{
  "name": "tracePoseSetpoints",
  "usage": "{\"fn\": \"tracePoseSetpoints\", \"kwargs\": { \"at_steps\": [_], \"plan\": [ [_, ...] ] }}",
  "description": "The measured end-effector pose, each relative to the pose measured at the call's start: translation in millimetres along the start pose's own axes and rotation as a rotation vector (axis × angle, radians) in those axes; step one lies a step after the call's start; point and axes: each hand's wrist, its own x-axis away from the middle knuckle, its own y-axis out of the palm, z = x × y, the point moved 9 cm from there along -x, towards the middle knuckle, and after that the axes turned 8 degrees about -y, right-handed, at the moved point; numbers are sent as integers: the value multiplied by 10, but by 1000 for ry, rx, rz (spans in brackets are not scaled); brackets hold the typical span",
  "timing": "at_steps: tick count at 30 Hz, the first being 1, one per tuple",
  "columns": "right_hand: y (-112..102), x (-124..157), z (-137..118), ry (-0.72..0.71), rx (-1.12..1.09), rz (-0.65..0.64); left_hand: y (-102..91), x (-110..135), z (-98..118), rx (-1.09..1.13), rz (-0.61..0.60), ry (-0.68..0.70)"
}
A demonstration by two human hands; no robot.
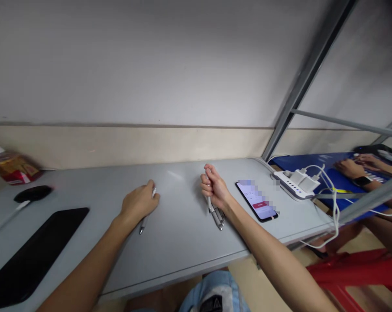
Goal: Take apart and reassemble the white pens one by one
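My left hand (139,202) lies knuckles-up on the grey table (179,242), fingers closed over a silver pen (144,223) whose tip sticks out toward me. My right hand (214,187) is a fist around a bundle of silver pens (217,215), their tips pointing down and touching the table. A phone (257,201) with a lit screen lies just right of my right hand.
A black flat pad (33,255) and a black mouse (33,193) lie at the left, with a red-labelled jar (12,167) behind. A white power strip (295,184) with chargers sits at the right edge. Another person's hands (354,168) work at the blue table beyond. A red stool (354,273) stands lower right.
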Motion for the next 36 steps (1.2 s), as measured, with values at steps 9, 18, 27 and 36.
{"fn": "tracePoseSetpoints", "kwargs": {
  "at_steps": [9,18,27,36],
  "plan": [
    [4,23,23,41,137,-37,-2,40,100,4,-13,14],
    [2,58,-97,-138,1380,-227,-4,42,157,40,-2,61],
    [-170,64,-13,-26,1725,-286,17,7,112,42,-1,79],
    [-175,40,-61,-49,1638,-237,42,-22,83,37,-8,83]
  ]
}}
